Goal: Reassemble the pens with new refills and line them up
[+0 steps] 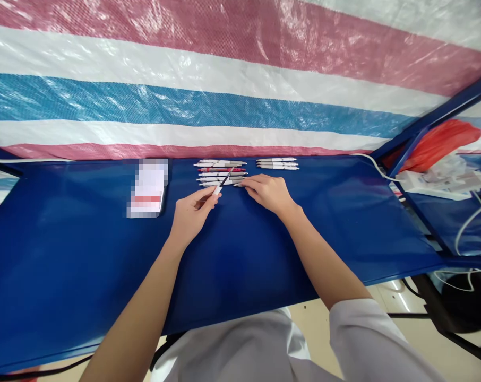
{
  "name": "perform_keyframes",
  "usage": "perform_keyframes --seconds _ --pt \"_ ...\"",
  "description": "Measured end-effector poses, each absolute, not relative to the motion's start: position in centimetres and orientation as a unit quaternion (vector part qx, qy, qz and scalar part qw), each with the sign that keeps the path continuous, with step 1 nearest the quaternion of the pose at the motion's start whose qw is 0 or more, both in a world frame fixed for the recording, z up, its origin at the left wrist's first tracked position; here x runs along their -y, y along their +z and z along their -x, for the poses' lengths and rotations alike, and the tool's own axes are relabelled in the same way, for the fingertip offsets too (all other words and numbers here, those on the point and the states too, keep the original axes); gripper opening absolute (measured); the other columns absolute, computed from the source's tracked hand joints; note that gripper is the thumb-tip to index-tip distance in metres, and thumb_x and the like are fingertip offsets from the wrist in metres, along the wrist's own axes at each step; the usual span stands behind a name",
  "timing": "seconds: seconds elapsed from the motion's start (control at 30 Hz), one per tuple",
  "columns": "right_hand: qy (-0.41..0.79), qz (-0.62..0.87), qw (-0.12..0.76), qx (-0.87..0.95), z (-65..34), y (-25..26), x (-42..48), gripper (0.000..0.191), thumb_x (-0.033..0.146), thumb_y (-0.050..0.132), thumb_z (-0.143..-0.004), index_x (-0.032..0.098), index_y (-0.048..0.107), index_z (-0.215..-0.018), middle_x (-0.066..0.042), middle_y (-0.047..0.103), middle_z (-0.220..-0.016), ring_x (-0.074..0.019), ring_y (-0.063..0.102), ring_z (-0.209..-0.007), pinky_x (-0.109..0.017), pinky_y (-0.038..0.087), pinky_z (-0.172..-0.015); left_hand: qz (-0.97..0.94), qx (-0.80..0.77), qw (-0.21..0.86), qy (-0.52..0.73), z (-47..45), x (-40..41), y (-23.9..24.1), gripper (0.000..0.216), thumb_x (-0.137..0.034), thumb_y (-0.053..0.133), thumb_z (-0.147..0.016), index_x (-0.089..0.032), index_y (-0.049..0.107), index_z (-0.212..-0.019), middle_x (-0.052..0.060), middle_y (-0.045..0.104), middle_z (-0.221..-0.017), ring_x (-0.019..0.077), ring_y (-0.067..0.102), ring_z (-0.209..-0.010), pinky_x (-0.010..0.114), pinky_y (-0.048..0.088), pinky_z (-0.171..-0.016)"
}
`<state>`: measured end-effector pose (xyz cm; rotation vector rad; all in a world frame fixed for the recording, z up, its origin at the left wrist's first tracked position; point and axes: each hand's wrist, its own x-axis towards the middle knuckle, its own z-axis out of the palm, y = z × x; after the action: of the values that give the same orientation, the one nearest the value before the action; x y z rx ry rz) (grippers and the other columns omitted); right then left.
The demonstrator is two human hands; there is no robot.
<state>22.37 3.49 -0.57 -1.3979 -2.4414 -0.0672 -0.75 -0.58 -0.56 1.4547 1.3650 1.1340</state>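
Note:
My left hand (pixel 192 209) is closed in a pinch on a white pen (pixel 221 184) with a dark tip, held tilted just above the blue table (pixel 85 254). My right hand (pixel 266 192) lies over the near right end of a row of white and grey pens (pixel 220 172), its fingers curled on a grey pen (pixel 240 184) at the row's near edge. One pen in the row is red and white. A second small group of three pens (pixel 277 163) lies further right, apart from both hands.
A blurred white card or packet with a red band (pixel 148 188) lies on the table to the left of the pens. A striped tarpaulin (pixel 224 95) hangs behind. At the right stand a power strip with cables (pixel 431 183) and a red plastic bag (pixel 439 140).

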Motion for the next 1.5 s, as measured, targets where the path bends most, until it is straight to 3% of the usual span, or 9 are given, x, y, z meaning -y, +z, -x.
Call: perform_keyframes --seconds 0.37,0.83,1.03,1.2,1.37,1.5 --pt "-0.026 0.48 0.101 0.871 -22.2 0.7 -3.8 0.034 0.019 0.04 -0.098 0.029 0.07 -0.113 0.0 0.072 -0.118 -0.0187 0.065 -0.099 -0.028 0.03 -0.054 -0.586 -0.546 0.388 0.456 0.5 0.4 -0.5 0.035 -0.039 0.069 -0.084 -0.019 0.074 -0.112 0.007 0.077 -0.097 0.0177 0.07 -0.079 0.031 0.061 -0.074" --pt "0.039 0.482 0.093 0.87 -22.0 2.1 -3.3 0.032 0.023 0.044 -0.097 0.028 0.07 -0.114 -0.002 0.073 -0.117 -0.0213 0.067 -0.102 -0.028 0.042 -0.068 -0.594 -0.523 0.387 0.473 0.6 0.3 -0.8 0.035 -0.038 0.07 -0.082 -0.018 0.074 -0.111 0.007 0.076 -0.095 0.0171 0.07 -0.078 0.03 0.061 -0.073" --pt "0.046 0.473 0.059 0.878 -21.4 2.4 -3.2 0.034 0.014 0.051 -0.088 0.03 0.069 -0.113 0.001 0.074 -0.115 -0.0214 0.068 -0.102 -0.027 0.044 -0.069 -0.592 -0.532 0.391 0.463 0.7 0.4 -0.6 0.036 -0.04 0.07 -0.082 -0.019 0.074 -0.111 0.007 0.076 -0.095 0.0166 0.069 -0.076 0.03 0.061 -0.073" --pt "0.039 0.465 0.053 0.883 -20.8 2.5 -2.7 0.028 0.024 0.048 -0.095 0.028 0.069 -0.113 -0.002 0.072 -0.119 -0.0213 0.066 -0.108 -0.026 0.043 -0.065 -0.593 -0.525 0.395 0.466 0.7 0.6 -0.3 0.038 -0.041 0.07 -0.082 -0.018 0.074 -0.111 0.007 0.076 -0.096 0.0177 0.07 -0.079 0.031 0.061 -0.074" --pt "0.051 0.47 0.093 0.876 -20.2 2.3 -2.4 0.028 0.025 0.046 -0.096 0.029 0.07 -0.11 -0.003 0.074 -0.114 -0.0213 0.069 -0.101 -0.027 0.046 -0.067 -0.587 -0.539 0.403 0.45 0.6 0.7 0.2 0.039 -0.043 0.07 -0.081 -0.017 0.074 -0.11 0.008 0.076 -0.097 0.0192 0.07 -0.081 0.032 0.061 -0.075" --pt "0.172 0.491 0.254 0.815 -20.0 1.3 -2.5 0.027 0.022 0.058 -0.088 0.027 0.07 -0.111 -0.002 0.074 -0.112 -0.0155 0.069 -0.087 -0.027 0.051 -0.077 -0.58 -0.539 0.409 0.455 0.8 0.8 0.3 0.042 -0.048 0.071 -0.08 -0.018 0.074 -0.11 0.008 0.076 -0.096 0.0205 0.07 -0.082 0.033 0.061 -0.076"
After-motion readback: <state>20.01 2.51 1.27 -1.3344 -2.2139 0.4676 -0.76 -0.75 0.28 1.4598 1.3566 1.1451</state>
